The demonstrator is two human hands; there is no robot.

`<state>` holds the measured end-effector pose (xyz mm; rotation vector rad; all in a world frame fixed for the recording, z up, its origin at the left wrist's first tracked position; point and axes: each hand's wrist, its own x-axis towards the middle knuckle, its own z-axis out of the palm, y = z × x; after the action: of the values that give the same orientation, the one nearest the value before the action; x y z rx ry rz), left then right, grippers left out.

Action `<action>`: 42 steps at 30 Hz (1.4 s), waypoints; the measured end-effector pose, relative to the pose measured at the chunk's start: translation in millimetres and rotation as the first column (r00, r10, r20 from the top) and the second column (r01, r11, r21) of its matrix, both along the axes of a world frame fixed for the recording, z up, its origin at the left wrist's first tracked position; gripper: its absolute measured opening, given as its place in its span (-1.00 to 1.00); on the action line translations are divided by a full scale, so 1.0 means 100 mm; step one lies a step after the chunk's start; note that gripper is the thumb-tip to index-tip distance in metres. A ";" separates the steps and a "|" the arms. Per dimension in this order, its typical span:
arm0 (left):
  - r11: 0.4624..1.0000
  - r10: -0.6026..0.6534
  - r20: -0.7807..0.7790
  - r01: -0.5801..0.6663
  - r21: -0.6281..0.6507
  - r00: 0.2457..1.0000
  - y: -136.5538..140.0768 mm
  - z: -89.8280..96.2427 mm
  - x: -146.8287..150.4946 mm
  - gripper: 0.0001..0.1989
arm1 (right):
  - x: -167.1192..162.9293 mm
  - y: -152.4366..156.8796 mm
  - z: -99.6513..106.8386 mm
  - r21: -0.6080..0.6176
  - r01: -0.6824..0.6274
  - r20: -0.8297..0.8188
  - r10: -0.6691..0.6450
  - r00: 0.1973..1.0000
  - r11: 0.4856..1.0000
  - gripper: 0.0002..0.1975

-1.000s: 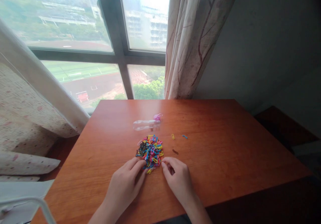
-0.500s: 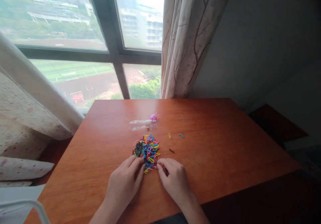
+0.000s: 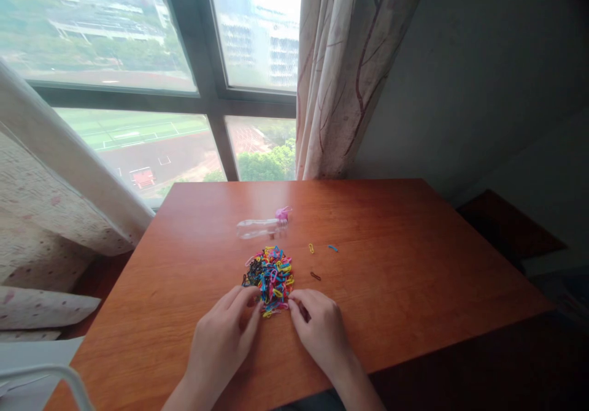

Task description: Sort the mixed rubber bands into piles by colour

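A heap of small coloured plastic safety pins (image 3: 272,276), in black, blue, yellow, pink and red, lies on the wooden table (image 3: 405,239). At the heap's near left edge is my left hand (image 3: 226,326), its curved thumb and forefinger a little apart and touching the pins. My right hand (image 3: 321,324) rests at the near right edge with thumb and fingertips pinched together. Whatever sits in that pinch is too small to make out. Right of the heap lie a loose yellow pin (image 3: 311,248), a blue pin (image 3: 332,248) and a dark pin (image 3: 315,276).
Behind the heap a clear plastic bottle (image 3: 260,229) lies on its side, with a pink-purple item (image 3: 283,214) by its right end. A window (image 3: 211,101) and curtains (image 3: 343,73) stand beyond the table. A white curved bar (image 3: 59,371) shows at lower left.
My left hand has shifted slightly left, its thumb and forefinger drawing back a little from the pins. My right hand stays almost in place.
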<state>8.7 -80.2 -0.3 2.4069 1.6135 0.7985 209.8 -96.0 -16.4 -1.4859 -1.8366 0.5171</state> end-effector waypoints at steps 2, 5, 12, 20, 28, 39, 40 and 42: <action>1.000 0.006 0.007 -0.006 0.013 1.000 0.00 -0.02 0.00 -0.81 | 0.00 0.01 0.00 0.001 0.000 0.006 0.000 1.000 1.000 -0.83; 1.000 -0.007 -0.009 0.007 0.010 1.000 0.01 -0.03 0.03 -0.75 | 0.00 0.02 0.00 0.001 0.003 0.008 -0.003 1.000 1.000 -0.83; 1.000 -0.025 -0.020 0.024 -0.004 1.000 0.04 0.01 0.10 -0.84 | 0.00 0.01 0.00 -0.004 0.005 0.008 -0.004 1.000 1.000 -0.83; 0.999 -0.036 -0.035 0.035 -0.028 0.999 0.01 0.02 0.03 -0.85 | 0.00 0.01 0.00 -0.003 -0.001 0.028 0.001 1.000 1.000 -0.84; 1.000 -0.018 0.024 0.018 -0.004 1.000 0.00 0.04 0.00 -0.87 | 0.01 0.01 0.01 -0.001 -0.007 0.032 0.007 0.999 1.000 -0.83; 0.997 0.009 -0.019 -0.010 -0.071 1.000 0.04 0.01 -0.04 -0.83 | 0.01 0.00 0.02 0.002 -0.002 0.028 0.002 1.000 1.000 -0.82; 0.997 0.004 -0.001 -0.004 -0.079 1.000 0.04 0.01 -0.04 -0.83 | 0.01 0.00 0.02 0.001 -0.001 0.026 0.001 1.000 1.000 -0.82; 0.994 -0.008 0.053 0.014 -0.105 0.999 0.03 0.02 -0.04 -0.84 | 0.01 0.00 0.02 0.000 0.001 0.027 -0.001 1.000 1.000 -0.82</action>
<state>4.5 -77.1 1.3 2.3012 1.5803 0.7484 210.3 -95.7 -14.3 -1.5008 -1.8560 0.4990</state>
